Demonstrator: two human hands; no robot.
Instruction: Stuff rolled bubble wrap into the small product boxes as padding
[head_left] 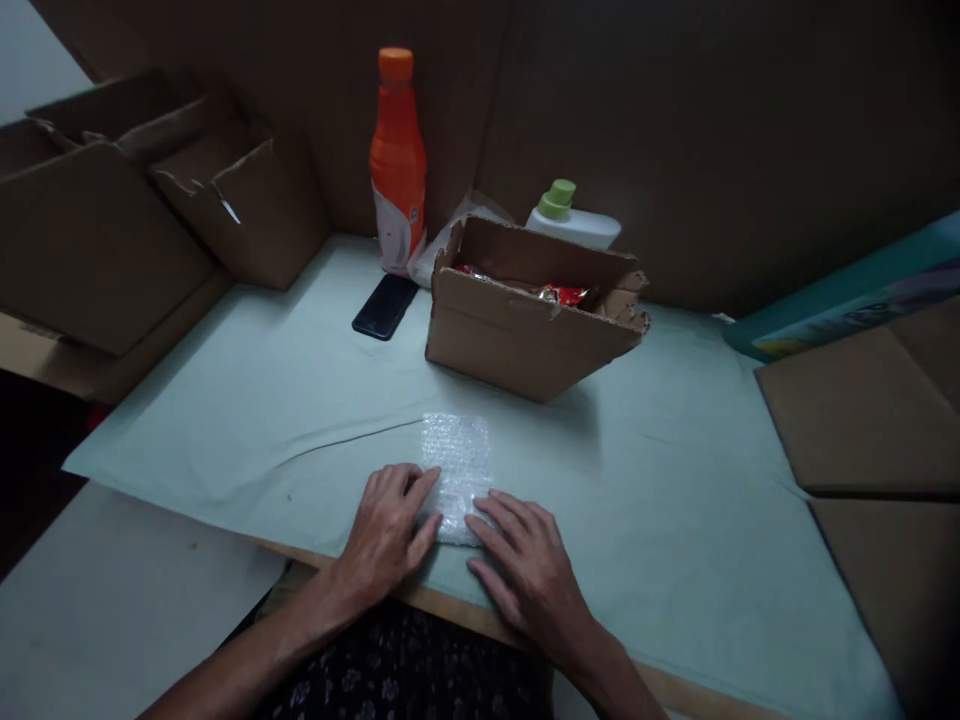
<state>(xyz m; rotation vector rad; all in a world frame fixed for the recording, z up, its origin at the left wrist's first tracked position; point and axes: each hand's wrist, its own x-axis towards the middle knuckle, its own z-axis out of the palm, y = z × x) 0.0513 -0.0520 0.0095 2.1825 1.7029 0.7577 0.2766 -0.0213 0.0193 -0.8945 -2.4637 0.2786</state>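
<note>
Head view: unreadable orange bottle label

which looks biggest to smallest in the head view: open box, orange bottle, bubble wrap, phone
1. open box
2. orange bottle
3. bubble wrap, close to the bottle in apparent size and nearer the camera, so unsure
4. phone

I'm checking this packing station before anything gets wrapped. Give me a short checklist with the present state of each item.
1. Clear bubble wrap sheet lies flat on the pale green table cover: ok.
2. Left hand and right hand both rest on the sheet's near edge: ok.
3. Open brown cardboard box stands apart from the sheet: ok.
4. Red packets show inside the box; how many: cannot tell.
5. Black phone lies clear of the sheet: ok.
6. Orange plastic bottle upright, capped: ok.
</note>
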